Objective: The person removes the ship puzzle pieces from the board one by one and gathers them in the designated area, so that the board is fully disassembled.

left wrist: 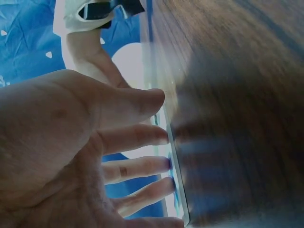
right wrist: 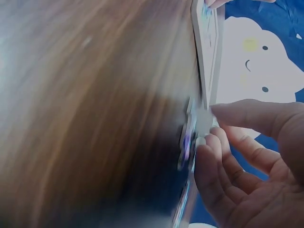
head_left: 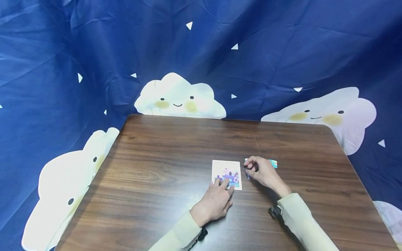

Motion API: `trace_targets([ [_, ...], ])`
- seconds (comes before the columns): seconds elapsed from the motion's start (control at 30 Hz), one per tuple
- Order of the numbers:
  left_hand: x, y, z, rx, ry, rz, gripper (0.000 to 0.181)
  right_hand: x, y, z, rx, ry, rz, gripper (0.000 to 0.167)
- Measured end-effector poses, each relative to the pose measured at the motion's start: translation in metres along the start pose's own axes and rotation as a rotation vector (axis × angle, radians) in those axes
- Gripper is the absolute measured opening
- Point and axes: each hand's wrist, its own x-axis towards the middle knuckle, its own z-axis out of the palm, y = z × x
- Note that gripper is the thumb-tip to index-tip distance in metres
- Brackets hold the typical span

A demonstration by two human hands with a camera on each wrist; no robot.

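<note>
A square, white-bordered picture board [head_left: 223, 165] is laid flat on the dark wood-grain table [head_left: 157, 195], right of centre in the head view. A mostly purple and blue printed design is shown on its face, partly covered by fingers. The near part of the board is touched by the left hand [head_left: 215, 202]; its fingers are extended and spread, the fingertips are rested on the board, and nothing is grasped. In the left wrist view the board's raised edge is seen side-on beneath those fingertips.

Just right of the board, small, flat jigsaw pieces [right wrist: 187, 142] are scattered on the table, partly hidden by the right hand [head_left: 263, 171]. Bright blue printing is seen on the part exposed beyond that hand in the head view. The right thumb and fingers are bent toward each other, close above the pieces. A blurred grey patch is noted between the tips in the right wrist view; whether a piece is pinched there cannot be told.

Pale sleeves [head_left: 296, 212] are worn on both arms. The table is backed by a blue curtain [head_left: 251, 21] printed with smiling white clouds [head_left: 176, 90] and small white triangles [head_left: 189, 25].
</note>
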Motion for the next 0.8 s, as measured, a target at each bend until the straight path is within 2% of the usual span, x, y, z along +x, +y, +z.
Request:
trace_targets([
  [0.17, 0.001, 0.0, 0.001, 0.001, 0.002, 0.005, 0.049, 0.005, -0.008, 0.008, 0.011, -0.006, -0.002, 0.011],
  [0.6, 0.002, -0.002, 0.004, 0.0, -0.005, 0.014, 0.052, 0.015, -0.021, 0.027, 0.033, -0.083, -0.028, 0.019],
  [0.8, 0.003, -0.002, 0.003, 0.013, -0.014, 0.018, 0.051, 0.014, -0.023, 0.028, 0.003, -0.102, -0.103, 0.023],
])
